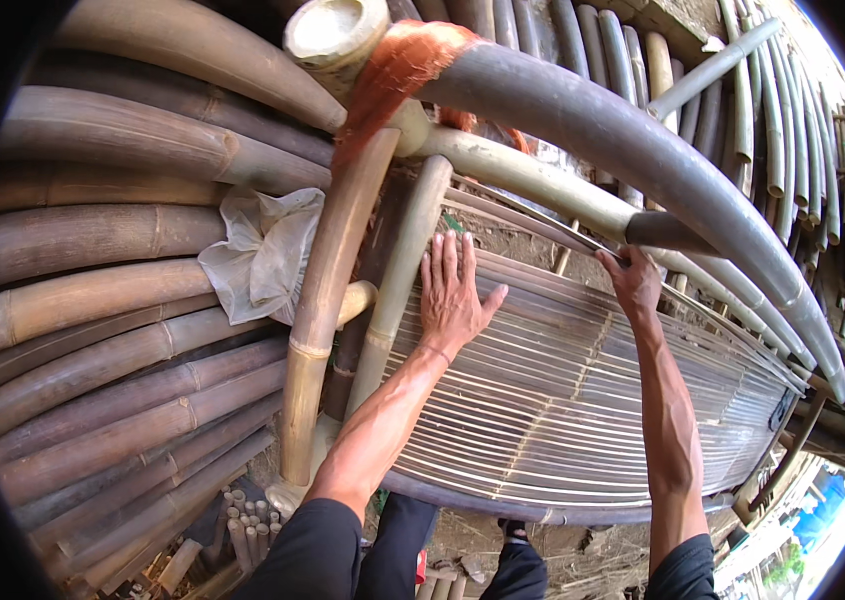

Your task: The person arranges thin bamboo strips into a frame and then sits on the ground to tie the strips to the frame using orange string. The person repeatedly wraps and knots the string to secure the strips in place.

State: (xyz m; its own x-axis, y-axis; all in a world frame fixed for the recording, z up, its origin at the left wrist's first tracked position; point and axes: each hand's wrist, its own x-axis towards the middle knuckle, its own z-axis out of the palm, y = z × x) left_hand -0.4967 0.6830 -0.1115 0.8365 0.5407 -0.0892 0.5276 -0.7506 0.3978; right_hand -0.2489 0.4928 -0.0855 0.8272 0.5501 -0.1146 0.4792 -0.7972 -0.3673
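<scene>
Left hand (455,300) lies palm down on the slats (543,420), fingers straight and nearly together, thumb out, gripping nothing. Slats run side by side inside the bamboo frame, to the right of the pale side rail (398,270). Thin strip (533,229) sits along their far edge, with a gap between it and the panel, ground visible through it. Right hand (636,280) is at the strip's right part, thumb and fingers pinched, apparently on the strip; exact contact is partly hidden.

Step in hand reads as fitting or aligning the strip at the far edge. Next move likely calls for a firm right pinch and left palm bracing the slats while the strip lines up with its neighbours.

Around, left to right: thick poles (103,230) stacked at far left, plastic bag (263,245) on them, cut stubs (253,530) low down. Brown post (318,340) stands left of the side rail, orange wrap (408,75) at its top. Curved pole (603,115) arches beyond the hands: probably the main obstacle to lifting the strip away. More poles (808,120) at upper right.
</scene>
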